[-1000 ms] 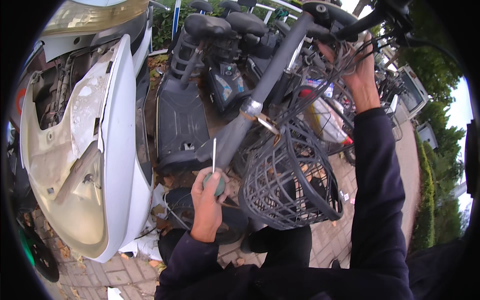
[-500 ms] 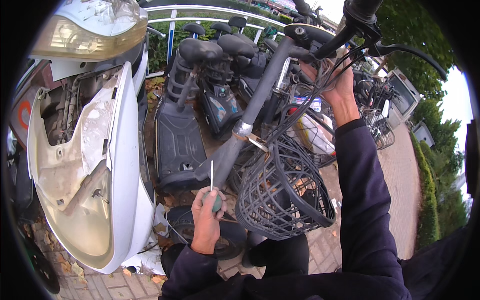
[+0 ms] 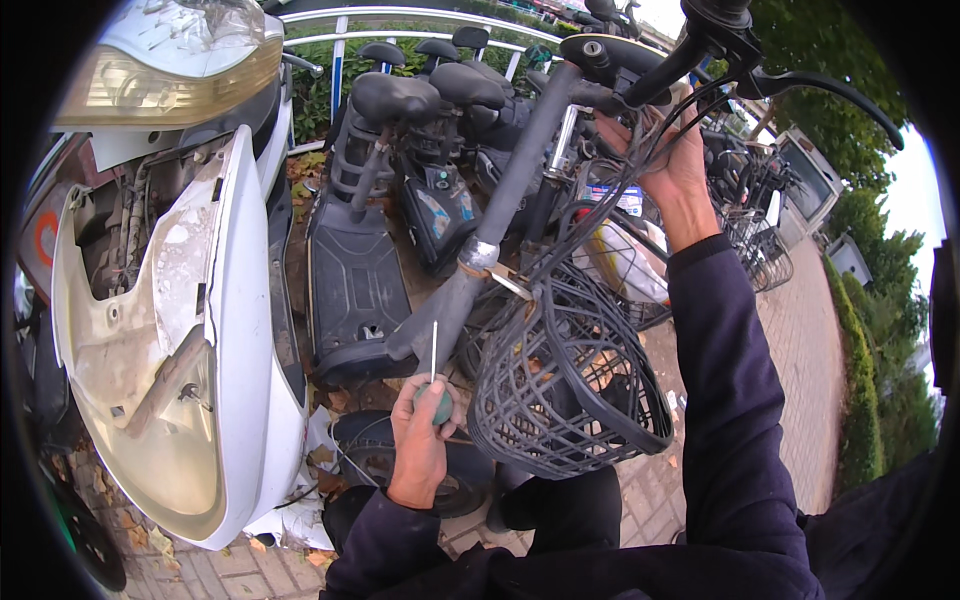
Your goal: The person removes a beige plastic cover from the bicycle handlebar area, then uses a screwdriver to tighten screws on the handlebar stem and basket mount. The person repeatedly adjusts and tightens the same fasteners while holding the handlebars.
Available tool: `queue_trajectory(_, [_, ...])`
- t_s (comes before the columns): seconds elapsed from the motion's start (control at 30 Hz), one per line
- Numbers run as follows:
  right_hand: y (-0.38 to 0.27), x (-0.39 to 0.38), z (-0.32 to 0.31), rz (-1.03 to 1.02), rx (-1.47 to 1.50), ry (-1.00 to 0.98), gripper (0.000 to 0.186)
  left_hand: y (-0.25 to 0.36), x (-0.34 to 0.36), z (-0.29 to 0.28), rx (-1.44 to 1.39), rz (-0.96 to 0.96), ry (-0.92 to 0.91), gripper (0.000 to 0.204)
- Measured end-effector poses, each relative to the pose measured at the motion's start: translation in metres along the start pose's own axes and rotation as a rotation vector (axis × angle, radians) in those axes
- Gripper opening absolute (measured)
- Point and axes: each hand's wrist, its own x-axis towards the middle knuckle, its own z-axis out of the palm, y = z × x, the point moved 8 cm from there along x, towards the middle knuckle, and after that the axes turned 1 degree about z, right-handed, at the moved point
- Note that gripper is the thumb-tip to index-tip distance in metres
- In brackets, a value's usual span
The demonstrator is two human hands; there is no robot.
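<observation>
My left hand [image 3: 419,442] is closed around the green handle of a screwdriver [image 3: 434,385], whose thin metal shaft points up beside the grey stem [image 3: 500,220] of an electric scooter. My right hand [image 3: 672,165] is raised and grips the scooter's handlebar [image 3: 640,85] where a bundle of black cables runs down. A black mesh basket [image 3: 570,385] hangs from the stem, between my two arms. The front tyre [image 3: 370,450] sits just below my left hand.
A white moped [image 3: 180,300] with broken, stripped front panels stands close on the left. Several dark scooters [image 3: 400,180] and bicycles are parked behind, along a white railing [image 3: 420,25]. Brick paving [image 3: 800,340] with dry leaves runs right, bordered by a hedge.
My view has tilted so the handlebar and my right hand sit higher. My left hand with the screwdriver stays low by the stem, barely moved.
</observation>
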Motion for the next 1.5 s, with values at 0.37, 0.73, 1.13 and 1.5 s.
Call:
queue_trajectory(0.37, [-0.001,-0.001,0.000,-0.106,-0.043,-0.029,0.065,-0.005,0.000,0.003,0.028,-0.020,-0.024,0.020])
queue_trajectory(0.73, [0.002,0.001,-0.005,-0.089,-0.141,-0.069,0.057,-0.005,-0.003,0.010,0.021,-0.021,-0.026,0.019])
queue_trajectory(1.13, [0.004,-0.007,-0.016,-0.035,-0.321,0.068,0.065,0.003,-0.008,0.010,0.025,0.025,-0.072,0.021])
queue_trajectory(1.5, [-0.022,-0.239,0.071,0.095,-0.862,-0.064,0.054,0.060,-0.034,0.044,0.037,0.204,-0.117,0.038])
